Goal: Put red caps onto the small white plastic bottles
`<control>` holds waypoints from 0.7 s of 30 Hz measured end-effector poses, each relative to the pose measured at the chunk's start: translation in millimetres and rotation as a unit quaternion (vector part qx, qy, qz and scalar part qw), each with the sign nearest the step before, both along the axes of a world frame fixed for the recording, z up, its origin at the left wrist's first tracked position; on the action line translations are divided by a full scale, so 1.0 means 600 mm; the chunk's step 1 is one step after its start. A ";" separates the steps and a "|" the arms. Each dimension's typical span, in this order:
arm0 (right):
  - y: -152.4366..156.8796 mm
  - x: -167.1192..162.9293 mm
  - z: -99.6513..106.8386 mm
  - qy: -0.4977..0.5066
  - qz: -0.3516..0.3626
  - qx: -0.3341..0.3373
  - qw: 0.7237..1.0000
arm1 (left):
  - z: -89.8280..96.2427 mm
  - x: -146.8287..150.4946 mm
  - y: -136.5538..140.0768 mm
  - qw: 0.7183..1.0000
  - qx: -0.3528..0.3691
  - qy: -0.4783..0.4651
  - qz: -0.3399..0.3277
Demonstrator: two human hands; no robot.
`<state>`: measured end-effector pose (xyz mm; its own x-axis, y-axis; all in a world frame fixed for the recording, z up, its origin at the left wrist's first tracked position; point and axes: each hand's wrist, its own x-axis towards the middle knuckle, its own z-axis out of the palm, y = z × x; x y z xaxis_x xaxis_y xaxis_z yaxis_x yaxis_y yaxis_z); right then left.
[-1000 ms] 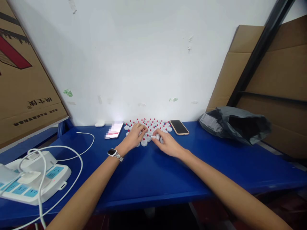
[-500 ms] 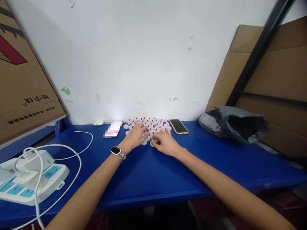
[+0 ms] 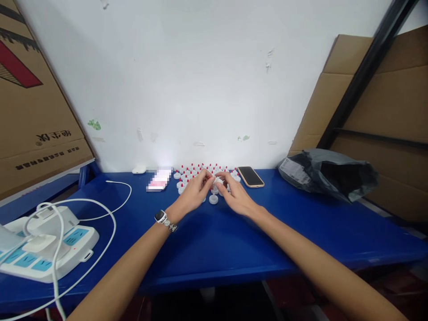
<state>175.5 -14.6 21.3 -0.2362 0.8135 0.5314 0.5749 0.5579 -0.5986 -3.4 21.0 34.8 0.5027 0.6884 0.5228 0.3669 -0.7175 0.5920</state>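
White nozzle caps (image 3: pixel 177 175), many with small red tips, stand grouped on the blue table near the wall. In front of the group, one white nozzle cap (image 3: pixel 213 199) with no red tip showing sits upright. My right hand (image 3: pixel 238 196) grips another white nozzle cap (image 3: pixel 219 180) tilted between thumb and fingers, raised above the rest. Thumb and fingertips of my left hand (image 3: pixel 194 191) are pinched together right beside its narrow end, with a bit of red showing at them, seemingly the small red tip. My fingers partly hide both pieces and the caps behind.
A phone (image 3: pixel 250 176) lies right of the caps; a lit, blurred-out screen (image 3: pixel 159 179) lies left. A grey plastic bag (image 3: pixel 329 174) rests at the right. A power strip (image 3: pixel 72 249) with white cables fills the left front. Cardboard (image 3: pixel 43 111) stands at the left.
Both hands have come up from the caps and drawn together. My right hand now holds a white nozzle cap, with my left fingers at its tip. The front cap is now uncovered.
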 end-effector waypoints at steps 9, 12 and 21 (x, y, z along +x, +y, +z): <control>-0.028 -0.036 -0.008 0.114 0.040 -0.038 0.992 | -0.014 0.016 -0.009 0.998 0.055 0.002 -0.011; -0.027 -0.040 -0.011 0.125 0.029 -0.005 0.992 | -0.021 0.024 -0.013 0.997 -0.006 -0.070 -0.021; -0.009 -0.049 -0.014 0.203 -0.016 0.015 0.979 | -0.029 0.041 -0.018 0.968 -0.090 -0.235 0.003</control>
<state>146.4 -20.0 12.9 0.0250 0.8001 0.5994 0.3112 0.5635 -0.7652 21.4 10.4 17.1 0.2343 0.7917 0.5642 0.0303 -0.5860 0.8097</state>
